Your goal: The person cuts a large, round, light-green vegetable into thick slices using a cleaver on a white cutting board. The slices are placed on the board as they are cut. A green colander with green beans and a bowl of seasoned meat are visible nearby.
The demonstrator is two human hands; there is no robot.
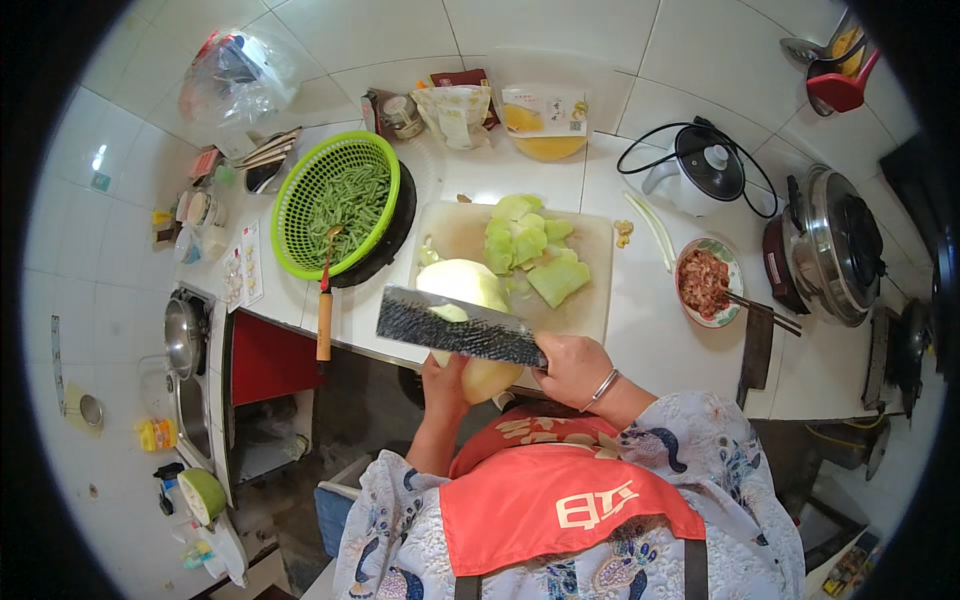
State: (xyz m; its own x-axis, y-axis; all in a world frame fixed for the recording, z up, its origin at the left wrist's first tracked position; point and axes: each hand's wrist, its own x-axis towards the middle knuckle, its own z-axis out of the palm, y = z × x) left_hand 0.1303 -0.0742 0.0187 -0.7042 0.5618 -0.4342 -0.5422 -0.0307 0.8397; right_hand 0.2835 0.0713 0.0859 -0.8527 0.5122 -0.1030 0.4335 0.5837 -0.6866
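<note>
Single head-worn fisheye view, looking steeply down, close over cutting board [590,300] and white counter [650,350].

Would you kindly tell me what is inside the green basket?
The green basket holds cut green beans, and a spoon rests among them. Whatever lies beneath the beans is covered.

A white blouse with blue floral print, a red apron [560,500], and a silver bangle [603,386] beside the right hand [572,366].
</note>
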